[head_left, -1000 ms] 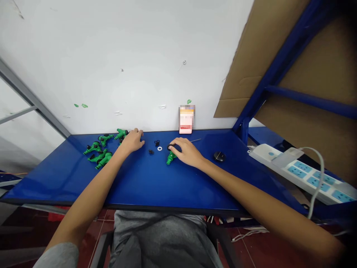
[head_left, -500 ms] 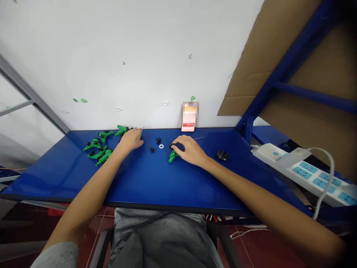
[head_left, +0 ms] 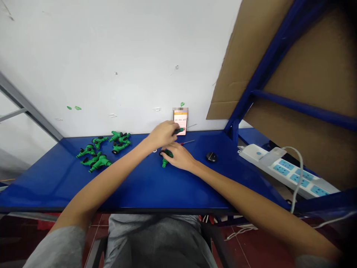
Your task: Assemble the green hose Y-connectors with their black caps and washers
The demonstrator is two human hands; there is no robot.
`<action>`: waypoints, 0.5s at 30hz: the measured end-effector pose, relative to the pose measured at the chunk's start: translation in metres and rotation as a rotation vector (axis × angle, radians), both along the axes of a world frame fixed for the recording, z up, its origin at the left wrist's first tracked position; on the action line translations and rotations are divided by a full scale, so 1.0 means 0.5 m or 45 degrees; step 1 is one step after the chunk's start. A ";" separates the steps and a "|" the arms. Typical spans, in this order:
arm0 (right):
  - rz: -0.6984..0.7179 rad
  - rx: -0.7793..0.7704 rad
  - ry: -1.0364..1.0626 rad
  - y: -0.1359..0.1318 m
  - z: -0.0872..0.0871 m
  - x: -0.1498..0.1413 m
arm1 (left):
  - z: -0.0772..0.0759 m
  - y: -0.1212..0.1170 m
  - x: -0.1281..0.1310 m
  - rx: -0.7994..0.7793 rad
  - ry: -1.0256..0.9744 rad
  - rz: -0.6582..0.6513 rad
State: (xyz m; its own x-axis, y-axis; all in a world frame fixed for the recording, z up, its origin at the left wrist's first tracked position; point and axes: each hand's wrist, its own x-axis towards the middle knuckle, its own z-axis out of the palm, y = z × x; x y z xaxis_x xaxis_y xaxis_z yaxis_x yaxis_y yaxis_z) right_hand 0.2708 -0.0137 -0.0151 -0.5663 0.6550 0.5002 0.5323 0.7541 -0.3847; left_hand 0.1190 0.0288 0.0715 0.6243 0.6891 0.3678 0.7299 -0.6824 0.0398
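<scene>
My left hand (head_left: 163, 134) reaches across the blue table top (head_left: 55, 190) and grips a green-and-black plastic hose fitting (head_left: 178, 131), partly hidden by the fingers, in front of a standing phone (head_left: 180, 121) showing a timer. Below it, my right hand (head_left: 180, 156) holds a second green fitting (head_left: 164, 162) down on the table, with a black rubber ring (head_left: 161, 153) at its end. Several green fittings (head_left: 102, 160) lie in a loose group to the left. A white washer (head_left: 154, 150) barely shows beside my left forearm, and the small black parts are hidden.
A thin red-handled screwdriver (head_left: 187, 142) lies near the back edge, and a black round disc (head_left: 211, 156) sits to the right. A white wall rises behind the table. A blue shelf frame (head_left: 259, 76) with cardboard and a white power strip (head_left: 284, 171) stand at right.
My left hand has left the fittings group and moved right, now holding a green fitting near the phone. My right hand has shifted slightly left with its fitting. The view has turned slightly.
</scene>
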 end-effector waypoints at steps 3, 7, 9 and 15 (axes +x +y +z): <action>-0.009 -0.083 -0.038 0.006 -0.011 0.009 | -0.027 0.054 0.144 -0.078 0.260 -0.059; -0.027 -0.158 -0.052 0.022 -0.030 0.021 | -0.058 0.093 0.235 -0.134 0.406 -0.089; -0.011 -0.173 -0.032 0.028 -0.036 0.022 | -0.062 0.094 0.242 -0.124 0.404 -0.112; -0.005 -0.192 0.061 0.023 -0.016 0.023 | -0.004 0.033 0.136 -0.056 0.128 -0.237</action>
